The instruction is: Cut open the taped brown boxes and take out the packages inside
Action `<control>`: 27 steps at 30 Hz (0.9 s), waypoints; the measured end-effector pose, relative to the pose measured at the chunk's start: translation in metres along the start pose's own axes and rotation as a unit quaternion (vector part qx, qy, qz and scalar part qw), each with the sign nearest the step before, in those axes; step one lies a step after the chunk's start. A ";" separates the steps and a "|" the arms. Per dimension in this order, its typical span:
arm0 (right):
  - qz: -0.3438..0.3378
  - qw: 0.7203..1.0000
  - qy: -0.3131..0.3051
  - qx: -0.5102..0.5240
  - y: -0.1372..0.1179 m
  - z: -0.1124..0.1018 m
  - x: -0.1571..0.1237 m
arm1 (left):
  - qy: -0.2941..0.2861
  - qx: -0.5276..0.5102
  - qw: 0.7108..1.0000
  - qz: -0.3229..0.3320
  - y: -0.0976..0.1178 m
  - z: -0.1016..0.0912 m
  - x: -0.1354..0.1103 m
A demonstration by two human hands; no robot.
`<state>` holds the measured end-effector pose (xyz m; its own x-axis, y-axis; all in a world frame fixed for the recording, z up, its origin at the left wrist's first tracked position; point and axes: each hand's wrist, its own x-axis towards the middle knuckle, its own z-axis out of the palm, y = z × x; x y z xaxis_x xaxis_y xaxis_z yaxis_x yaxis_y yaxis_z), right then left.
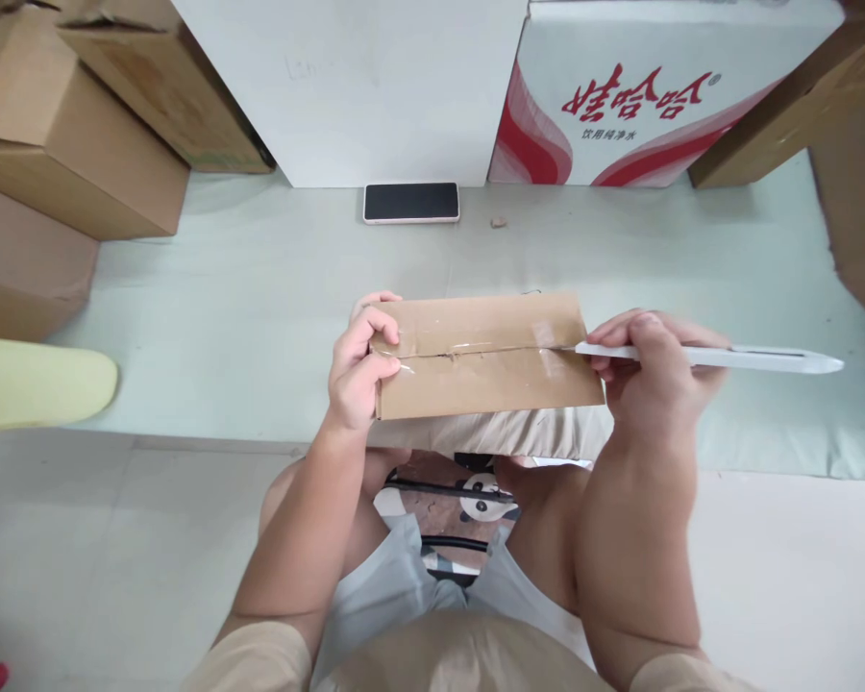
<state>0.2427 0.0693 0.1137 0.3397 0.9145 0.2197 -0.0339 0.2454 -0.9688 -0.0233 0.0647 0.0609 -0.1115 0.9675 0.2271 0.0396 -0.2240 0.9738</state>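
A small brown cardboard box (490,380) with clear tape along its middle seam lies in front of me. My left hand (360,365) is closed around its left end, fingers on top near the seam. In my right hand (655,360) is a slim white utility knife (764,359), gripped between thumb and fingers. Its tip meets the right end of the seam, and its other end points out to the right. Whether the blade is inside the seam, I cannot tell.
A black-screened phone (411,203) lies on the pale green cloth (274,308), with a small brown scrap (499,222) beside it. Behind stand a white box (375,86) and a red-and-white carton (620,115). Cardboard boxes (108,144) line the left; a yellow-green rounded object (36,383) sits nearer.
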 end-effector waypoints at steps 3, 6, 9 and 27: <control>-0.026 0.997 0.061 0.044 0.009 -0.010 0.002 | 0.005 -0.005 1.000 0.003 -0.001 -0.002 0.001; -0.042 0.984 0.147 0.094 0.023 -0.032 0.012 | 0.003 -0.014 1.000 0.002 -0.003 -0.003 0.001; -0.062 0.972 0.225 0.037 0.041 -0.047 0.019 | 0.001 -0.035 0.999 0.007 -0.008 -0.003 0.000; -0.079 0.962 0.054 -0.255 0.073 -0.071 0.001 | 0.031 -0.088 0.996 0.011 -0.016 -0.001 0.006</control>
<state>0.3073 0.0657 0.0349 0.3992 0.8335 0.3821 0.4829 0.1631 -0.8603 -0.0254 0.0735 0.0468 -0.1732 0.9543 0.2434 -0.1307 -0.2672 0.9547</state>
